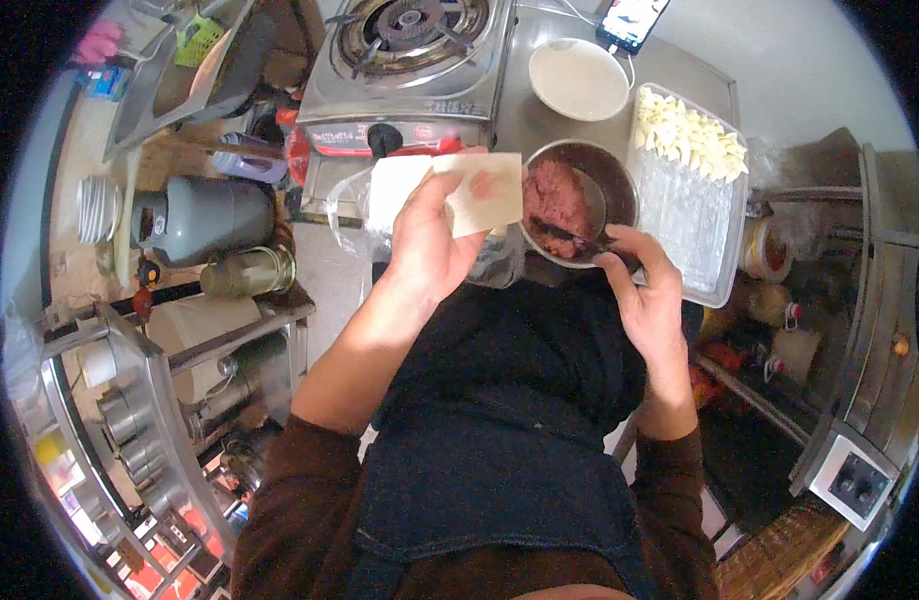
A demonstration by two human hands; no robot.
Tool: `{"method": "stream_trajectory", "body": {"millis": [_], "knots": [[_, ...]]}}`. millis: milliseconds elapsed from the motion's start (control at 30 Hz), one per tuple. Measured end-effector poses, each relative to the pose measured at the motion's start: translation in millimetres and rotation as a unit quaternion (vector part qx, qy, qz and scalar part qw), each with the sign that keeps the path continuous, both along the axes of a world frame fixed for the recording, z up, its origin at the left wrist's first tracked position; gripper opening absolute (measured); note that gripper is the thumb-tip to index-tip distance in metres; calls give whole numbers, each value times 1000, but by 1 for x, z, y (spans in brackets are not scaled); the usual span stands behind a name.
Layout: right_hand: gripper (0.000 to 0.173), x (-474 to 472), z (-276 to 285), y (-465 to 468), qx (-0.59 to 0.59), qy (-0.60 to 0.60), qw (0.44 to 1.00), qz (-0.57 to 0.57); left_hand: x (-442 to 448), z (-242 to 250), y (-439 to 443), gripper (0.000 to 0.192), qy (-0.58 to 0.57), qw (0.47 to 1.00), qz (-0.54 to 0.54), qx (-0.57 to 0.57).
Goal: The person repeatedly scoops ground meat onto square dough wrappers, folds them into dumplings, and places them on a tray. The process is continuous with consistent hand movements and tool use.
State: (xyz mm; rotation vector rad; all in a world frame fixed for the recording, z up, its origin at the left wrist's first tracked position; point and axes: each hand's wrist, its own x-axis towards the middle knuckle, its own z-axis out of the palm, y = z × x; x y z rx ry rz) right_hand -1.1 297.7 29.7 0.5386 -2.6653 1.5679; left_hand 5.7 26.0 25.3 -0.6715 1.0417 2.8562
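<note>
My left hand [437,225] holds a stack of thin square dough wrappers [467,214], thumb on top; a pinkish smear of filling lies on the top one. My right hand [647,277] grips the handle of a dark utensil [553,227], whose end rests in the pink minced meat [557,195]. That meat fills the left side of a round metal pot [623,176]. To the pot's right, a clear plastic tray [688,247] holds many folded, pale dumplings [688,135] along its far end. A clear plastic bag [501,262] lies under and beside my left hand.
A gas stove [407,90] stands beyond my left hand. Past the pot are a pale round bowl or plate [579,79] and a phone [632,22] with a cable. At left are a grey gas cylinder [212,220] and a metal sink [182,82]; shelves flank both sides.
</note>
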Motion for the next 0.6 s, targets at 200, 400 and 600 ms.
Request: {"method": "stream_trajectory", "body": {"millis": [200, 400, 600], "knots": [[27, -112, -16, 15, 31, 24, 997, -61, 2, -1, -16, 30, 45, 992, -34, 112], [47, -215, -66, -11, 319, 83, 936, 121, -1, 10, -12, 30, 136, 977, -90, 139], [48, -217, -48, -29, 319, -65, 940, 106, -1, 36, 0, 44, 90, 990, -74, 79]]}}
